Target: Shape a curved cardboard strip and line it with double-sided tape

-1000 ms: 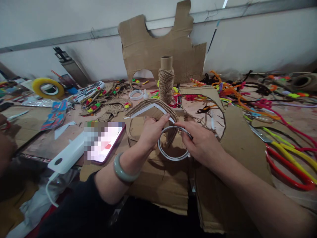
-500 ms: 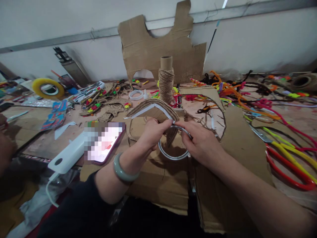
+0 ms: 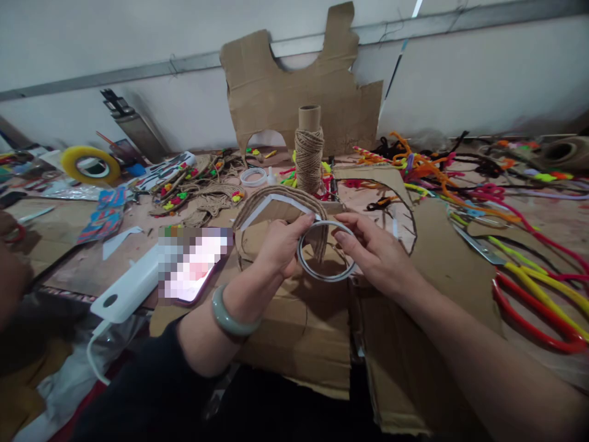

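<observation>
My left hand [image 3: 276, 248], a grey-green bangle on its wrist, pinches the edge of a bent piece of cardboard wrapped in jute cord [image 3: 283, 205], with a white strip along its inner edge. My right hand [image 3: 375, 258] grips a thin roll of double-sided tape [image 3: 327, 273], held as a ring between both hands. The ring touches the cord-wrapped piece near my left thumb. Both hands hover over flat cardboard sheets [image 3: 294, 331] at the table's near edge.
A spool of jute twine [image 3: 308, 153] stands behind, before a cut cardboard panel [image 3: 294, 86]. A phone [image 3: 193, 264] and a white device [image 3: 126, 291] lie left. Yellow tape roll [image 3: 89, 164] far left. Pipe cleaners [image 3: 460, 172], scissors [image 3: 478, 245] and red-yellow tubes [image 3: 538, 301] lie right.
Both hands have lifted slightly and moved away from me with the tape ring. The ring now sits tilted higher against the cord-wrapped piece, and my right fingers have shifted along its rim.
</observation>
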The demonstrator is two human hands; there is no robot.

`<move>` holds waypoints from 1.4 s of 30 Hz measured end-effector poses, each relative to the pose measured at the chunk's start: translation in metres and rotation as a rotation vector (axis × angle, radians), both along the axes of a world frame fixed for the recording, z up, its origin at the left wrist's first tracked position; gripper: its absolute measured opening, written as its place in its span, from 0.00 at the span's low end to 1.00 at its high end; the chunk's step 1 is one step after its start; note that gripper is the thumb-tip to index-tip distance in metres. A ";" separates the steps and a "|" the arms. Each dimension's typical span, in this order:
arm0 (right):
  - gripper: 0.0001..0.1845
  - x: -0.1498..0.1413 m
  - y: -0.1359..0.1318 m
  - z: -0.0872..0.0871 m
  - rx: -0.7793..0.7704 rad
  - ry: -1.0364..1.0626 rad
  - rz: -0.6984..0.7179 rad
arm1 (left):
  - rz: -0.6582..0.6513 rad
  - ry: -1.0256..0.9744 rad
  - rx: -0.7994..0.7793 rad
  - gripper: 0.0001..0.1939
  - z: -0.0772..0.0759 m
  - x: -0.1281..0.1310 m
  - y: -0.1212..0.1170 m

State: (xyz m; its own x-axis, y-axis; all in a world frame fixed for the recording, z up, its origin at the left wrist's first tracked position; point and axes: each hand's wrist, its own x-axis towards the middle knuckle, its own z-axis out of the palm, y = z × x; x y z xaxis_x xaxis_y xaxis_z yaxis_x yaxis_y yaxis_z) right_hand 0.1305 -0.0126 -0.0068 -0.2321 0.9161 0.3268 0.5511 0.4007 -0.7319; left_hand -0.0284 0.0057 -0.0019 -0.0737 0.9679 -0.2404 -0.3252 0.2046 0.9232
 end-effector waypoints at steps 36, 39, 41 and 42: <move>0.19 0.048 0.018 0.032 -0.383 -0.209 0.433 | -0.850 0.268 -0.034 0.13 0.000 -0.015 -0.004; 0.18 0.045 0.018 0.028 -0.313 -0.274 0.447 | -0.866 0.352 -0.034 0.11 0.001 -0.011 -0.008; 0.17 0.045 0.018 0.024 -0.219 -0.276 0.413 | -0.844 0.343 -0.033 0.11 0.001 -0.008 -0.009; 0.17 0.045 0.019 0.022 -0.157 -0.264 0.389 | -0.832 0.321 -0.037 0.11 0.001 -0.007 -0.009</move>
State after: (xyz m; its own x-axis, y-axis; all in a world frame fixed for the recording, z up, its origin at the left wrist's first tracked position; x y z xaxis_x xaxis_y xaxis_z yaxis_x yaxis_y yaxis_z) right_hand 0.1759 0.0063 0.0152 -0.6226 0.7789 0.0756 0.5577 0.5094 -0.6554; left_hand -0.0352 -0.0035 -0.0007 0.5800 0.7302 -0.3611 0.2150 0.2904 0.9324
